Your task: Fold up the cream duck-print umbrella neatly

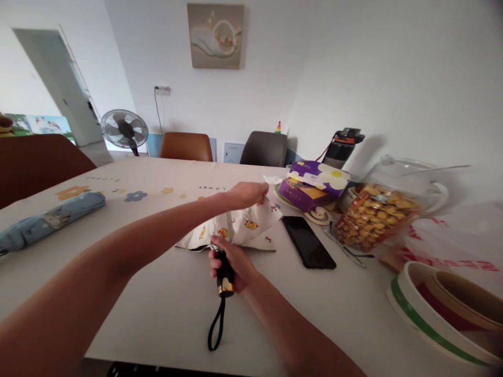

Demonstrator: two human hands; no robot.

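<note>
A folding umbrella lies on the white table (165, 309). Its cream canopy (239, 230) has small yellow prints and is loose and crumpled. My right hand (231, 267) is closed around the umbrella's black handle (225, 275), which has a gold band and a black wrist strap (217, 327) trailing toward me. My left hand (249, 193) reaches across and pinches the far edge of the canopy fabric near its tip.
A black phone (308, 242) lies right of the umbrella. Behind it sit a purple tissue box (312, 186), a jar of biscuits (373, 214) and a dark bottle (343, 146). Stacked bowls (440, 309) sit near right. A folded blue umbrella (47, 222) lies far left. Chairs and a fan stand beyond.
</note>
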